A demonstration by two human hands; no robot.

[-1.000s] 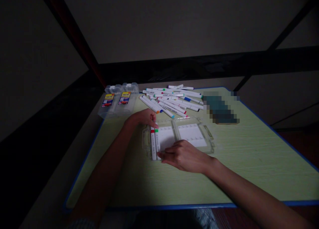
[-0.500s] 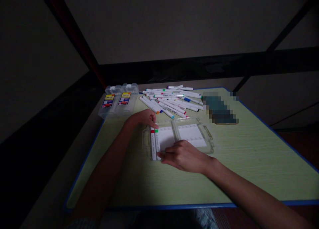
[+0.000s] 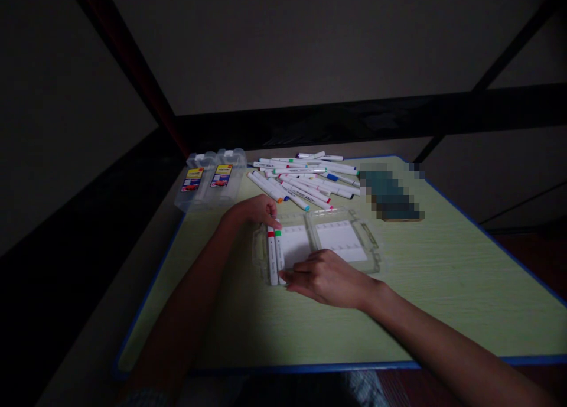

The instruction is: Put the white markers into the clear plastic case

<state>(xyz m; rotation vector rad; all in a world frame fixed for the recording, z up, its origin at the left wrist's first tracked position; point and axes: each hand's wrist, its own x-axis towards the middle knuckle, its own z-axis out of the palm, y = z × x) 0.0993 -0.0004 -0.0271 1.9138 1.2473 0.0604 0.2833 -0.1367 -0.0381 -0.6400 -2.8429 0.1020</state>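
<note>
A clear plastic case (image 3: 314, 235) lies unfolded on the table, with white sheets inside both halves. Side by side along its left edge lie a red-banded marker (image 3: 271, 257) and a green-banded marker (image 3: 279, 250). My left hand (image 3: 261, 209) has curled fingers, its thumb on the far end of the green-banded marker. At the near end of that same marker, my right hand (image 3: 316, 279) is closed, thumb and forefinger against the barrel. The exact grip of the left fingers is partly hidden.
Beyond the case, several white markers (image 3: 305, 185) lie in a loose pile. Two clear boxes with labels (image 3: 221, 175) stand at the back left. A blurred dark flat object (image 3: 390, 194) lies to the right. Blue edging borders the pale table (image 3: 443, 312).
</note>
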